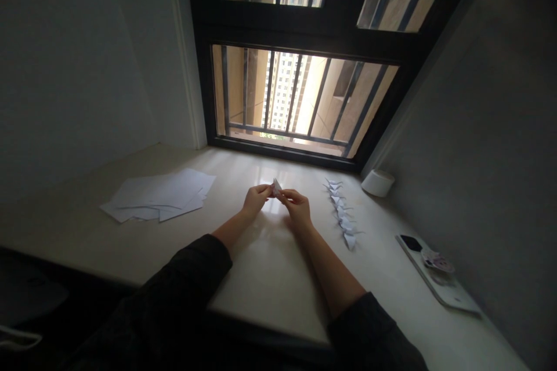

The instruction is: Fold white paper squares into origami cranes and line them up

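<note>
Both my hands meet above the pale stone sill, in front of the window. My left hand and my right hand pinch a small folded piece of white paper between their fingertips, one from each side. The paper is held just above the surface. To the right of my right hand, several small folded paper shapes lie in a row running toward me. A loose stack of white paper sheets lies to the left of my left hand.
A white phone lies face down at the right, with a small round grip on its back. A small white round object sits in the far right corner. A barred window is straight ahead, with walls on both sides.
</note>
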Motion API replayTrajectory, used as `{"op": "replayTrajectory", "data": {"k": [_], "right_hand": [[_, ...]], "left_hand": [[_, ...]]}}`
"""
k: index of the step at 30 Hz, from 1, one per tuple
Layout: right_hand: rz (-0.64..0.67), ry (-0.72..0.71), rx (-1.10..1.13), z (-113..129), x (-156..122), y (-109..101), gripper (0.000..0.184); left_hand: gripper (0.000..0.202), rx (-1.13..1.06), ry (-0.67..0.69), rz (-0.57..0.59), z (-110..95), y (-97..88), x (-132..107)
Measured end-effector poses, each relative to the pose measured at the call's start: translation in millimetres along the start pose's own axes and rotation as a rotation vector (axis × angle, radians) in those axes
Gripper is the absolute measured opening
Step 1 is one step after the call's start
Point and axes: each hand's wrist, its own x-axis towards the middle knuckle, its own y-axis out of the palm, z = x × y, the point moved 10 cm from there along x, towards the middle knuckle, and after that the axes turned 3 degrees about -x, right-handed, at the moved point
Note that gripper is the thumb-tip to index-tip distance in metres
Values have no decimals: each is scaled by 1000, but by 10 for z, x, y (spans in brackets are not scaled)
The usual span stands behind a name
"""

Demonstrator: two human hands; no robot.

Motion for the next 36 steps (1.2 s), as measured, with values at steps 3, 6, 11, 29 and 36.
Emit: {"op": "replayTrajectory", "data": {"k": [3, 6, 11, 29, 36], "right_hand": [[-95, 63, 36, -66, -17, -85, 32], [-136, 128, 86, -125, -35, -111, 33], [-153, 198, 152, -146, -60, -100, 34], [-116, 161, 133, -180, -25, -63, 38], [-101, -61, -135, 83, -17, -119, 31]], "left_hand": [[35, -14, 9, -11, 1, -5, 3], [34, -24, 29, -15, -13, -1, -2], [30, -8, 96, 10, -101, 46, -31], [29, 80, 173, -42, -155, -23, -27], [31, -44, 118, -60, -83, -58, -16]]}}
